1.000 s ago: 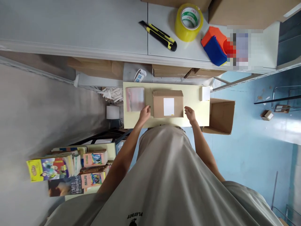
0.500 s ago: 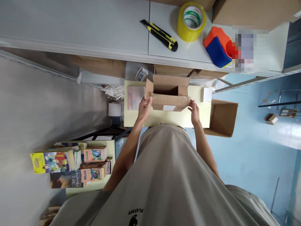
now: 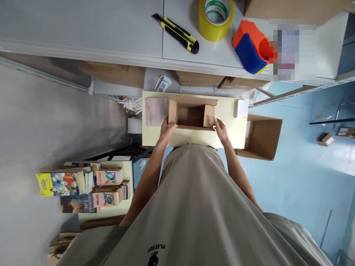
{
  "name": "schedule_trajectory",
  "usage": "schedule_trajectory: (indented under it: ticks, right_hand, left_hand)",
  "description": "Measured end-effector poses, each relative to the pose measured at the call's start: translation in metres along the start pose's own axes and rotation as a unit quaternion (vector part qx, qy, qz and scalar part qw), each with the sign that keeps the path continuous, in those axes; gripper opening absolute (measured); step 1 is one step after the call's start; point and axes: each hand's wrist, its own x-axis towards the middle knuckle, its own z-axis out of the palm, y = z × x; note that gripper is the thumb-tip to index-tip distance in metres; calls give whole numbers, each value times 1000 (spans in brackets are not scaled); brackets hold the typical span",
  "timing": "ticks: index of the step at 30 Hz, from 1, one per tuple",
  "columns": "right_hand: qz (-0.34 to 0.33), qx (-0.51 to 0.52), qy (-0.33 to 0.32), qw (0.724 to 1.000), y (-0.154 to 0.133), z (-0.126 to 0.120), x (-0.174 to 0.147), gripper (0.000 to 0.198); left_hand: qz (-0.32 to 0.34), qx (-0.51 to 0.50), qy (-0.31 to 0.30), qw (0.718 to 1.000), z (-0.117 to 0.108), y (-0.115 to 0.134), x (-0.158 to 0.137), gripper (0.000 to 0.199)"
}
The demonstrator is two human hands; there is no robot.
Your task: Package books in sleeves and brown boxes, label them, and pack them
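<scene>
On a pale yellow tabletop (image 3: 230,135) in front of my body stands a small brown cardboard box (image 3: 173,112), its top flaps folded up and its dark inside facing me. My left hand (image 3: 167,132) grips the box's near left corner, thumb along the near edge and fingers partly hidden behind the cardboard. At the near right corner, my right hand (image 3: 221,131) pinches the edge between thumb and fingers. A flat pinkish printed pack (image 3: 156,112) lies left of the box, and a small white box (image 3: 242,108) sits to its right.
A grey shelf (image 3: 111,33) above the table holds a yellow-black utility knife (image 3: 177,34), a yellow tape roll (image 3: 215,31) and an orange-blue tape dispenser (image 3: 251,46). An open carton (image 3: 266,138) stands right of the table. Stacked books (image 3: 107,199) are at lower left.
The cardboard box has tipped so that its opening now faces me and more of its inside shows. Both hands keep hold of its corners. The view has shifted slightly.
</scene>
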Motion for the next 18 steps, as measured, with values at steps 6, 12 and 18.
schedule_trajectory:
  ticks: [6,12,18]
  right_hand:
    - [10,-117,22,993,-2,20,9,124]
    - [-41,-223,57,972,-7,53,8,131]
    - [-75,-82,71,991,19,10,4,95]
  left_hand:
    - [66,109,41,991,12,-16,-13,113]
    - [37,159,110,980,29,-24,-17,117]
    - [87,129,98,983,26,-28,-19,131]
